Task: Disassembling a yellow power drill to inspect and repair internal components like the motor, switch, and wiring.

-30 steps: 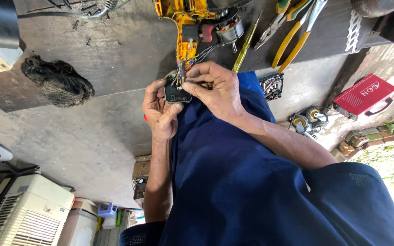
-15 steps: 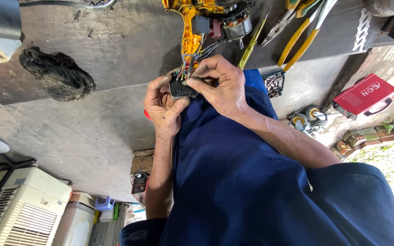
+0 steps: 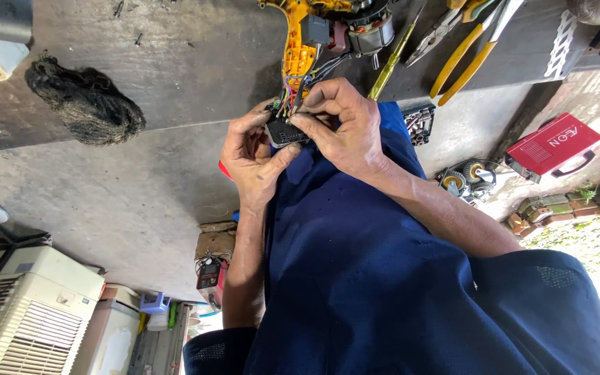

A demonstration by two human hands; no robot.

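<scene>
Both my hands meet at the edge of a dark workbench (image 3: 175, 62). My left hand (image 3: 251, 156) cups a small black switch module (image 3: 285, 132) from below, thumb against its side. My right hand (image 3: 345, 125) pinches the top of the same module with thumb and forefinger. A bunch of coloured wires (image 3: 289, 94) runs from the module up into an opened yellow power tool housing (image 3: 297, 48), whose motor (image 3: 369, 28) lies exposed beside it. Blue sleeves and clothing fill the lower frame.
On the bench lie a yellow-green screwdriver (image 3: 390, 59), yellow-handled pliers (image 3: 467, 48) and a black tangled wad (image 3: 85, 104). On the concrete floor are a red case (image 3: 553, 146), small wheels (image 3: 467, 177), a meter (image 3: 210, 274) and a white air-conditioner unit (image 3: 29, 312).
Both hands stay on the module, fingers shifting slightly. The view has drifted, so the yellow tool sits a little higher in frame.
</scene>
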